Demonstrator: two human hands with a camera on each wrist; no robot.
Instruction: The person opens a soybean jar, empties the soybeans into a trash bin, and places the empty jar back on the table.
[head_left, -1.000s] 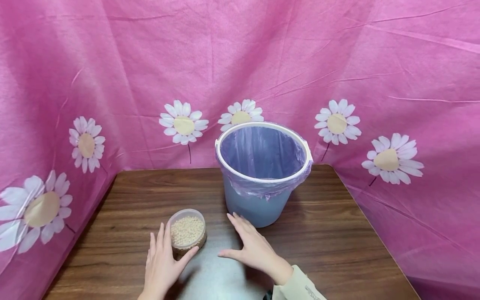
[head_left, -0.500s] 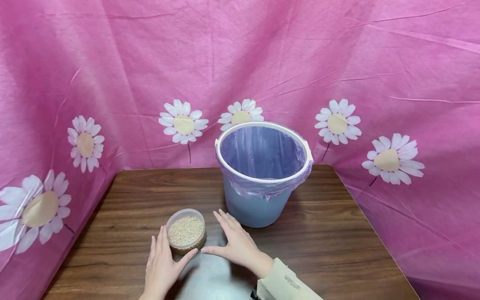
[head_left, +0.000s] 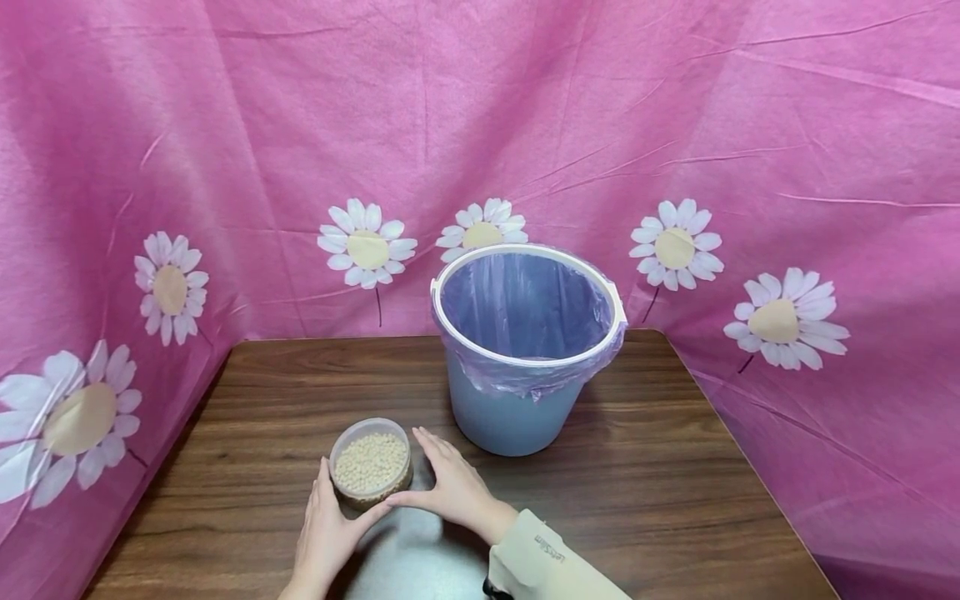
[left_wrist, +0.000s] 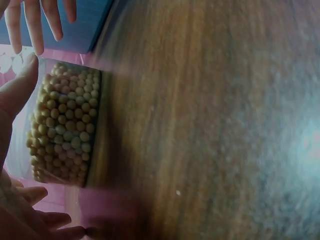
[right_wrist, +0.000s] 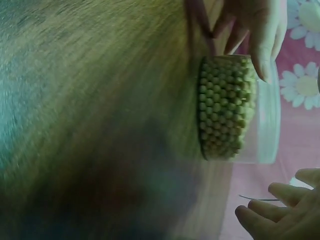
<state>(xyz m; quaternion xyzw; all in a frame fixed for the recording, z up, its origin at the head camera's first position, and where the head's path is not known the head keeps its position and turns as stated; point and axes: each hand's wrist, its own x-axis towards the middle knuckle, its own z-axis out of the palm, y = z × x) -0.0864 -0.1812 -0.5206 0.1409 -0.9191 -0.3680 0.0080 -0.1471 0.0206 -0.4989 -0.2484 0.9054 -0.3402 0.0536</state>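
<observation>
Smooth plastic tub (right_wrist: 269, 115), glossy wood-grain tabletop (head_left: 645, 508), creased cloth backdrop (head_left: 480, 108).

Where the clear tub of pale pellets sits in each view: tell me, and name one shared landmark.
Head: clear tub left of centre, in the lower half, rim up.
Left wrist: clear tub at the left side, turned sideways, rim to the left.
Right wrist: clear tub right of centre, turned sideways, rim to the right.
Shared landmark: the wooden tabletop under it.
</observation>
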